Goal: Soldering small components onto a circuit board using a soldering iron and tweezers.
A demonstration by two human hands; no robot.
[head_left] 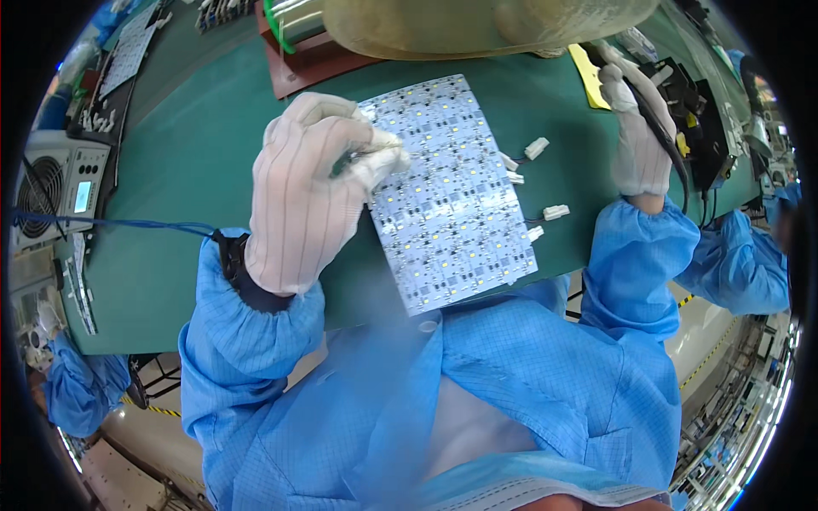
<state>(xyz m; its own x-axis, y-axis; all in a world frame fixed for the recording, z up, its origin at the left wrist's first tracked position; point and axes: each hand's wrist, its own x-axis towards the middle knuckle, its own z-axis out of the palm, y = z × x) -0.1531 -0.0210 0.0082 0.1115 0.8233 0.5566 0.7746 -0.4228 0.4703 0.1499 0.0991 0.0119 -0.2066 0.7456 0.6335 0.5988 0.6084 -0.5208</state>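
A white rectangular circuit board point(456, 200) studded with small LEDs lies on the green mat point(187, 153), with small white connectors on short wires along its right edge. My left hand point(311, 183), in a white striped glove, rests on the board's left edge, its fingers pinched on a thin wire-like piece. My right hand point(637, 128), also gloved, is raised to the right of the board and grips a dark pen-shaped tool point(660, 128) with a black cable. Blue sleeves cover both forearms.
A grey box with a fan and small screen point(60, 187) stands at the left. A yellow note point(590, 77) lies beyond the board. Black fixtures point(703, 128) sit at the right. A translucent hood point(477, 25) hangs above. Other people's blue sleeves point(741, 264) show at both sides.
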